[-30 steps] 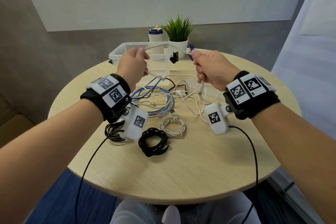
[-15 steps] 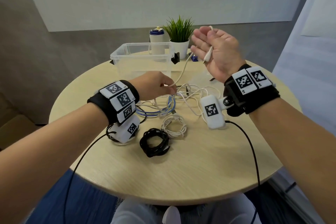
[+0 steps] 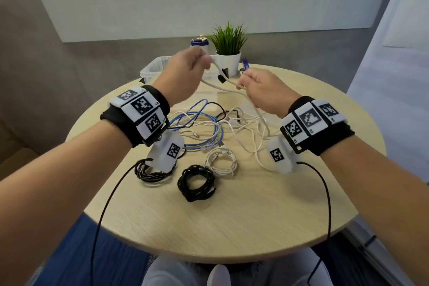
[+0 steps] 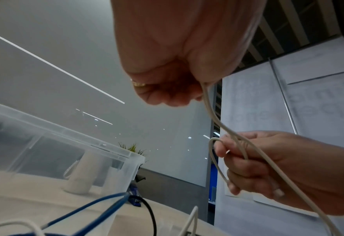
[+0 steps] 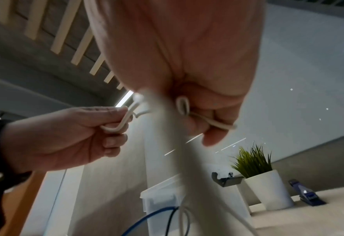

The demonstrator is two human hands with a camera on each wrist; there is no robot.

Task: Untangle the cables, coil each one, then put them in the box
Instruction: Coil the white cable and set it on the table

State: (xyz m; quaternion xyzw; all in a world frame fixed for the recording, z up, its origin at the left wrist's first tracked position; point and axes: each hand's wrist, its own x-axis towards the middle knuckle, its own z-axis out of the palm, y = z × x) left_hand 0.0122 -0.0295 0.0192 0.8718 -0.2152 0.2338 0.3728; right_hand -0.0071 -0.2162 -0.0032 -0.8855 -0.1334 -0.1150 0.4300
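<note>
Both hands are up above the round table (image 3: 232, 216), working one white cable (image 3: 218, 85) between them: the left hand (image 3: 185, 72) pinches it between thumb and curled fingers, and the right hand (image 3: 262, 90) has its fingers closed round a small loop of the same cable, a short sagging span strung from one fist to the other. From the right hand the cable drops down onto the table and runs into the loose tangle (image 3: 232, 123) of white, black and blue leads lying in the table's middle, the blue cable (image 3: 204, 127) looped through it. On the near side of that tangle sit three finished coils: a white coil (image 3: 221, 162), a black coil (image 3: 197, 183) just beside it, and another black coil (image 3: 151, 172) partly hidden under the left wrist camera. The clear plastic box (image 3: 151, 69) stands at the table's far edge, behind the left hand; it looks empty, though the hand covers part of it. A potted plant (image 3: 228, 53) stands just beside the box
</note>
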